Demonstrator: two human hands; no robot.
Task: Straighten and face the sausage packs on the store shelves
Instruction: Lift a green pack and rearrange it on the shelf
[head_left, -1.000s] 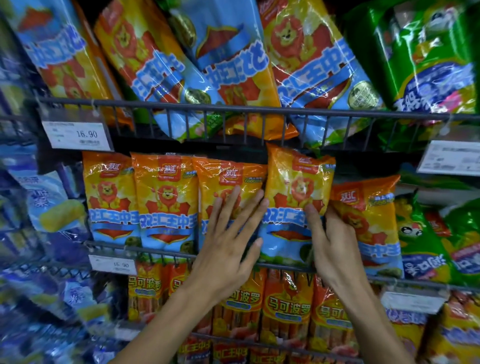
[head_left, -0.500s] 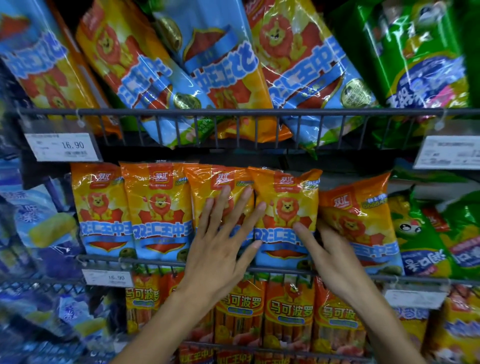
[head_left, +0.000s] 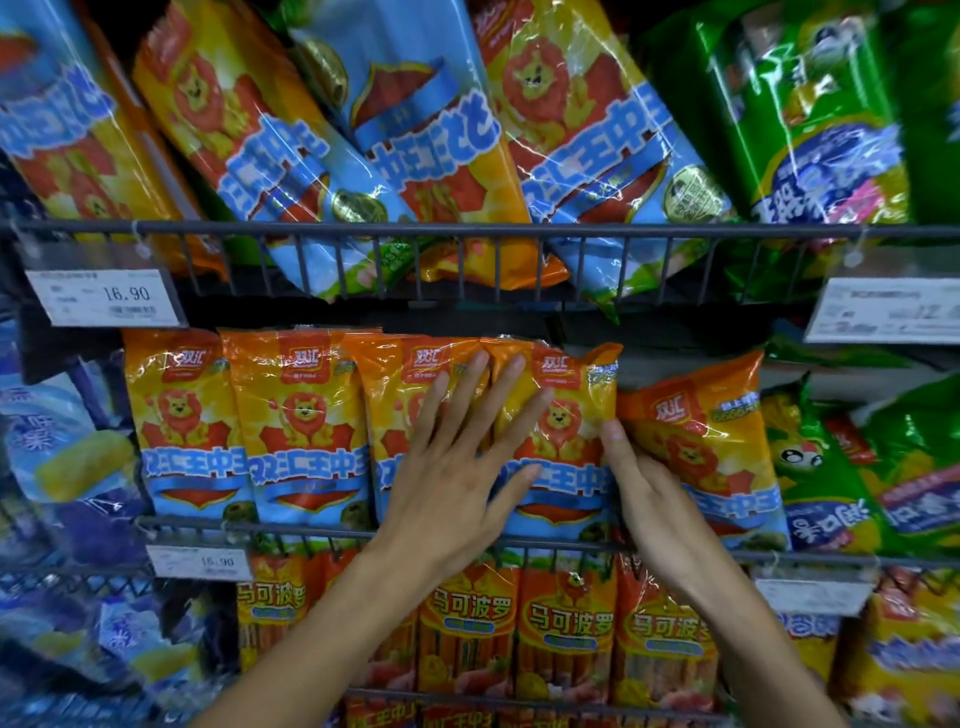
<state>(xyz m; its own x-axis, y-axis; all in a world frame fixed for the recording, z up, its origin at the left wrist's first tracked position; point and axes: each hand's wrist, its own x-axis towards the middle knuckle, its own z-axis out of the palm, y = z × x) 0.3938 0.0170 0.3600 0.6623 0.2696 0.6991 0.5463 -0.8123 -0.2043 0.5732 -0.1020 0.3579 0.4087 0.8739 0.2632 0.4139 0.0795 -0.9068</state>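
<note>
Here the left hand (head_left: 451, 483) lay flat with its straight fingers fanned out, pressing the glossy fronts of two orange-and-blue lion sausage packs on the middle wire shelf (head_left: 322, 530): the third pack (head_left: 400, 410) and the fourth pack (head_left: 566, 431) from the left. The right hand (head_left: 657, 512) touched the right edge of that fourth pack, thumb up along the crinkled film; whether its other fingers curled behind could not be told. Two more lion packs (head_left: 244, 431) stood upright at the left, soft pillow shapes with shiny wrinkled plastic. A fifth pack (head_left: 701, 447) at the right leaned, tilted and sitting lower. On the upper shelf, larger lion bags (head_left: 587, 135) slumped diagonally behind a thin grey wire rail (head_left: 467, 228), beside a green foil bag (head_left: 810, 130). A white price tag (head_left: 106, 296) read 16.90. Below, long orange stick-sausage packs (head_left: 566, 623) stood in a row.
</note>
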